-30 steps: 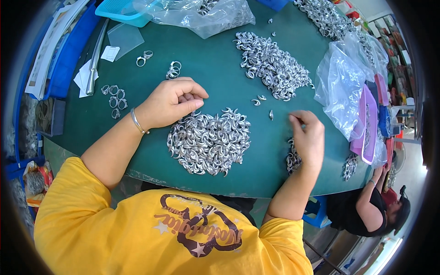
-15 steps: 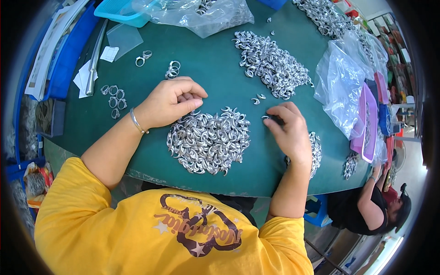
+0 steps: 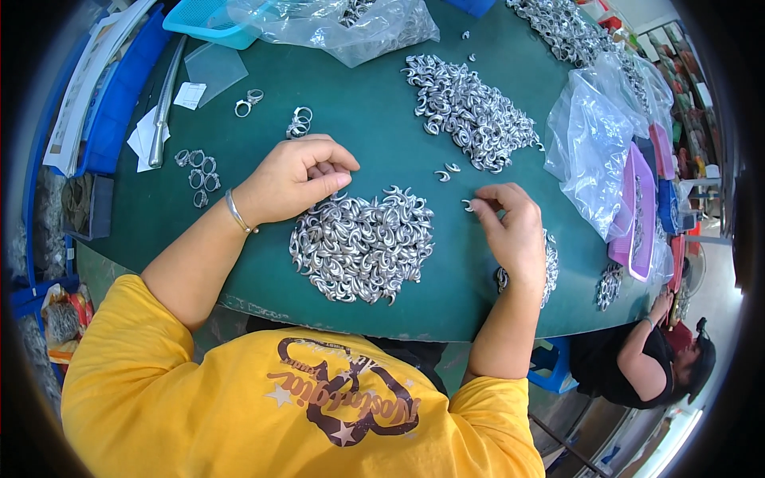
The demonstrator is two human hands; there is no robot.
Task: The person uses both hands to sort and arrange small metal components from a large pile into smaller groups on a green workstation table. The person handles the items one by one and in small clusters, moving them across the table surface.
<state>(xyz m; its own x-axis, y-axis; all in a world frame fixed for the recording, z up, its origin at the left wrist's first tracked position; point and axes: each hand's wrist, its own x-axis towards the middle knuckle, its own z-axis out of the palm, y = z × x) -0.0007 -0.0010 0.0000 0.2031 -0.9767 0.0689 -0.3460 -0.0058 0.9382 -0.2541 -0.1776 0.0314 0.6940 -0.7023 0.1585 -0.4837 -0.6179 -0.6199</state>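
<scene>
Silver-grey crescent-shaped metal pieces (image 3: 362, 251), smooth, hooked and shiny, lie tangled in a rounded heap on the green tabletop (image 3: 454, 279), just in from its near edge. To the heap's right, I see the right hand (image 3: 514, 231) pinching a single silvery crescent (image 3: 468, 206) between thumb and forefinger. Left hand (image 3: 291, 179) loosely curled at the heap's far left edge; whether it grips anything I can't tell. Beyond the heap, rightward, spreads another silvery pile of crescents (image 3: 474, 115).

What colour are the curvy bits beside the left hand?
The curvy bits are silver, in the head view.
</scene>
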